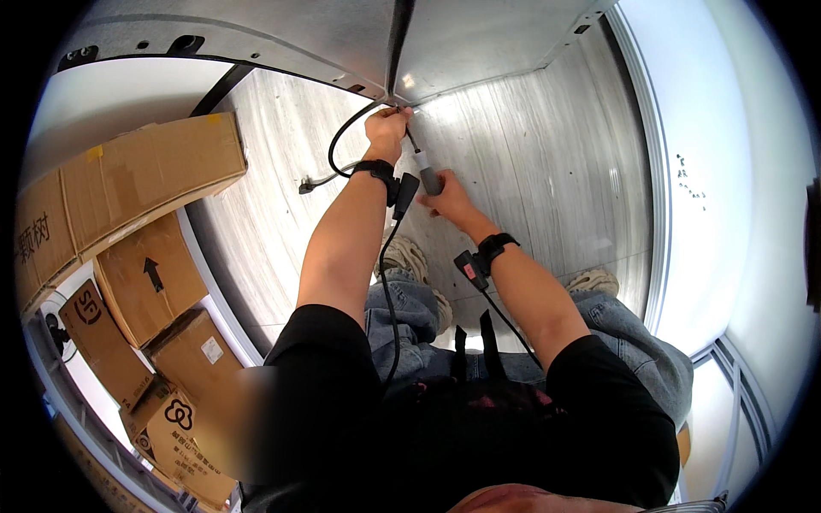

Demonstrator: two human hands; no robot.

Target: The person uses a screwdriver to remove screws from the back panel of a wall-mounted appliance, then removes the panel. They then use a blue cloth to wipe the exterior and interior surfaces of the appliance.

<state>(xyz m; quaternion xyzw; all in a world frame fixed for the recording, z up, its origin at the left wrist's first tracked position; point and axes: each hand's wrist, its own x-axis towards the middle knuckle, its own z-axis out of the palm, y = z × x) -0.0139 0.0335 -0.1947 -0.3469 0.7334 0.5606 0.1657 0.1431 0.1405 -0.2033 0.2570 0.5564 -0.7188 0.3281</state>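
My right hand (451, 199) is wrapped round the grey and white handle of a screwdriver (431, 178), its shaft slanting up and left. The tip ends beside the fingers of my left hand (389, 126), which are pinched together at the lower corner of a large grey metal appliance (479, 47). Whatever they pinch is too small or hidden to name. From that corner a black power cord (333, 145) loops down to the left and passes by my left wrist. A black plug (306, 185) lies on the floor left of that wrist.
Cardboard boxes (162, 278) are stacked at the left, one long box (154, 167) on top. A white panel (701, 162) stands along the right side. Black straps with cabled devices sit on both my wrists. My shoes (402, 256) rest on the grey wood-look floor (530, 179).
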